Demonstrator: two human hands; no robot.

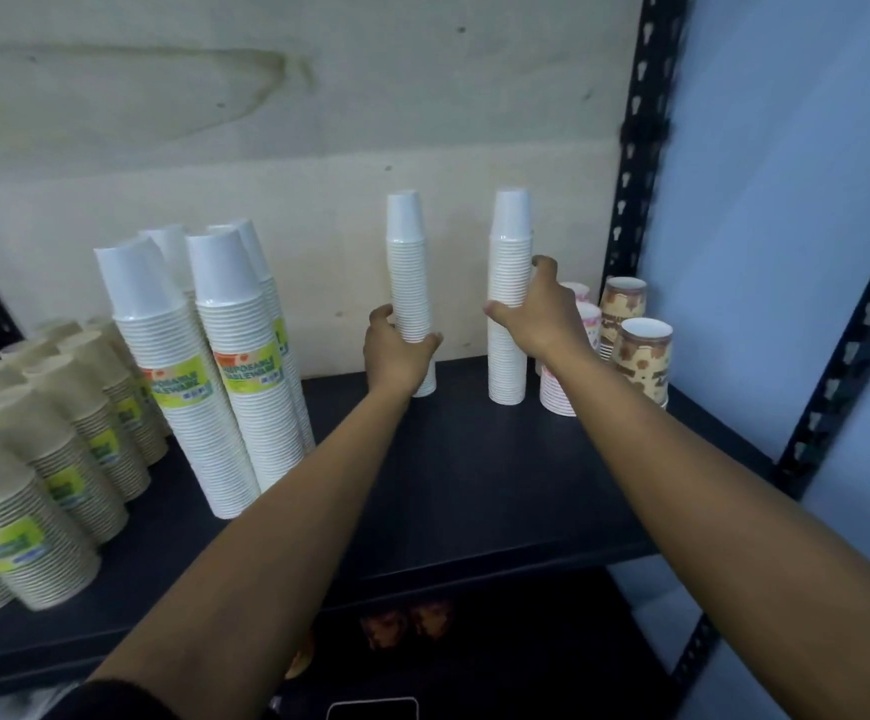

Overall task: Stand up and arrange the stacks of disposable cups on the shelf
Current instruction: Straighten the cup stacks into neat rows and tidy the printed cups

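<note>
Head view records both arms reaching onto the dark shelf. We find the left hand wrapped round the lower part of one thin white stack, fingers and thumb closed on it. Its base is at or just above the board; we cannot tell which. The right hand clasps a second thin white stack near mid-height, thumb on the near side and fingers round the far side. That stack's base appears to rest on the shelf. Both stacks stand upright, apart from each other, near the back wall.

Risks noted. Both stacks are tall and narrow, so we judge that a sideways pull or a hasty release could topple either. The left grip sits low, leaving a long unsupported upper length that may sway or separate. The right wrist lies just beside a short pink-printed stack and the brown patterned cups; a shift rightward could knock these over. The labelled white stacks lean, and a bump from the left forearm may tip them onto the beige stacks.
</note>
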